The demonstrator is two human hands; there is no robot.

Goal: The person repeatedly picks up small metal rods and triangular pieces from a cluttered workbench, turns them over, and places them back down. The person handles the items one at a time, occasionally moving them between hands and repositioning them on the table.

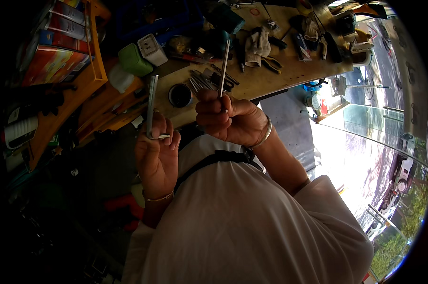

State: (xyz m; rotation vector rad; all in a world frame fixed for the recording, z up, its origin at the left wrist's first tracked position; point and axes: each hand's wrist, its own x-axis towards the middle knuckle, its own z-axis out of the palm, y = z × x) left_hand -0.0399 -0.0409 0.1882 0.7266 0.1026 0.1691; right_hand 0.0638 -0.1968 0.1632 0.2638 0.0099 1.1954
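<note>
My left hand [153, 159] grips an L-shaped metal hex key [151, 103] near its bend. Its long arm points up and away from me, and the short arm lies across my fingers. To the right, my right hand [235, 119] pinches a slim metal rod [224, 67], which looks like another hex key; my fingers hide much of its lower end. The two tools are held apart, side by side, above the near edge of a wooden workbench [270, 81]. Between and beyond my hands, a dark round cup [180, 95] and several thin metal tools [201, 81] rest on the bench.
A cloth work glove [259, 44] and yellow-handled pliers [272, 65] lie farther back. A green container [134, 59] and a white container [152, 49] stand at the back left. An orange shelf [66, 115] bearing tins rises at left. Bright glass [370, 124] lies to the right.
</note>
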